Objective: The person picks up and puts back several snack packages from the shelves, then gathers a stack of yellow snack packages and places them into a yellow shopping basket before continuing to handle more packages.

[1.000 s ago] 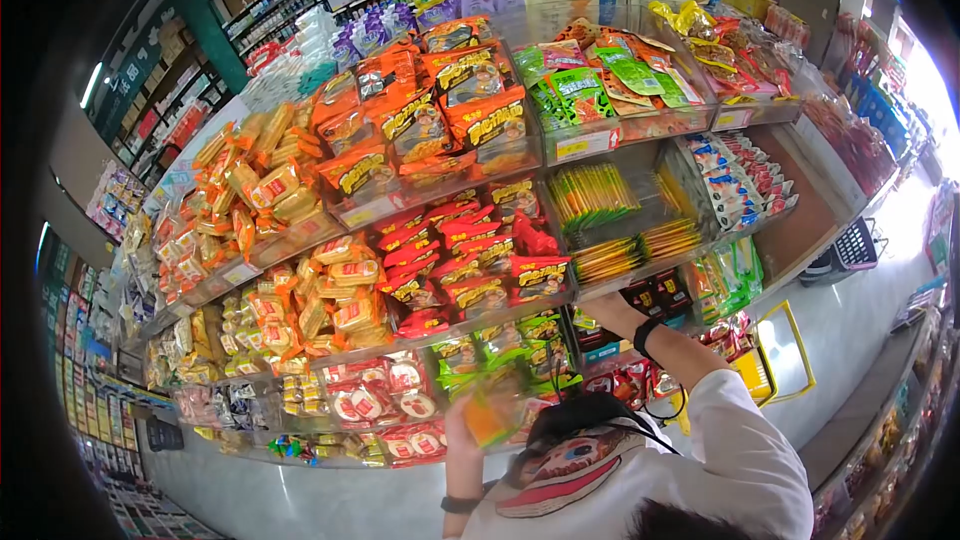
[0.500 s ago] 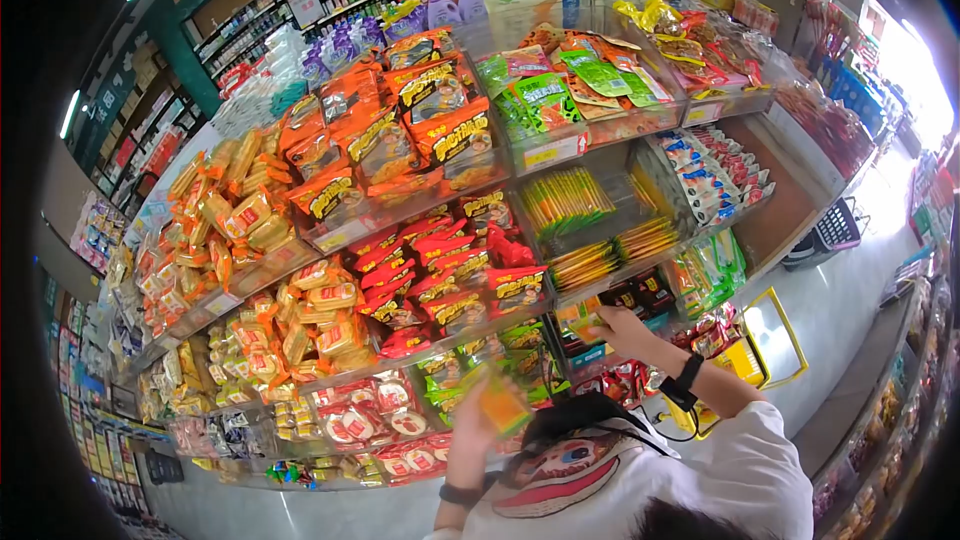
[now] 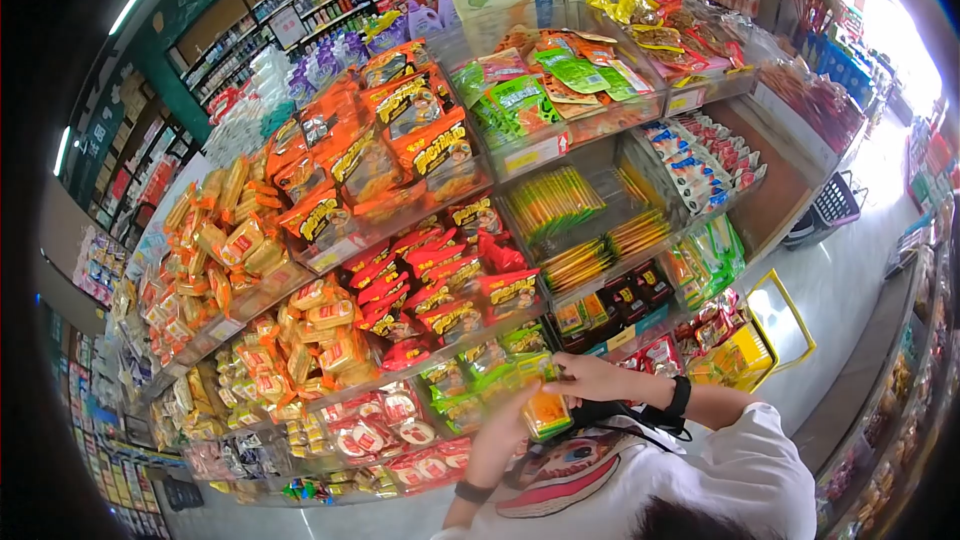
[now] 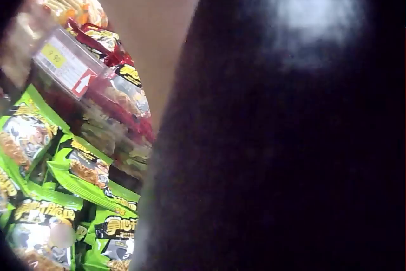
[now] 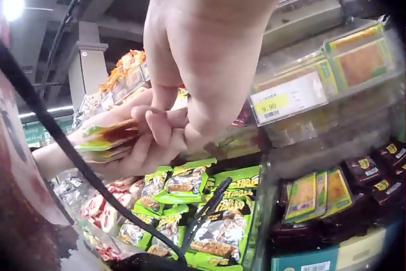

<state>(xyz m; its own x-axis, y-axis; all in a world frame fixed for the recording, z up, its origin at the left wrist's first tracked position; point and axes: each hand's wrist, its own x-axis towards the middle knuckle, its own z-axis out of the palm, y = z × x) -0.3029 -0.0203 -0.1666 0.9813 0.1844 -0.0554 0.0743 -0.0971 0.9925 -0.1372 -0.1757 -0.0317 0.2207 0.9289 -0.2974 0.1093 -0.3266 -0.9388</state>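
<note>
Flat orange-and-green packets (image 3: 547, 412) (image 5: 104, 141) are held in front of the person's chest, above the lower bins. My left hand (image 3: 503, 428) (image 5: 120, 166) grips them from the left. My right hand (image 3: 598, 378) (image 5: 206, 62) meets it from the right, its curled fingers pinching at the packets' upper end; the fingers of both hands overlap there. How many packets are held cannot be told. Similar packets (image 3: 580, 314) (image 5: 304, 198) lie on dark packs in a lower bin. The left wrist view is mostly dark and shows no packet in hand.
Green snack bags (image 3: 460, 410) (image 4: 44, 226) fill a bin beside the hands. Red bags (image 3: 450, 315) and a shelf of thin yellow-green packets (image 3: 555, 202) are above. A yellow basket (image 3: 735, 355) stands at the right, a black basket (image 3: 835, 202) farther back.
My right hand has come out of the lower bin and moved left to my left hand. My left hand has shifted right with its packets. The head view has shifted slightly right.
</note>
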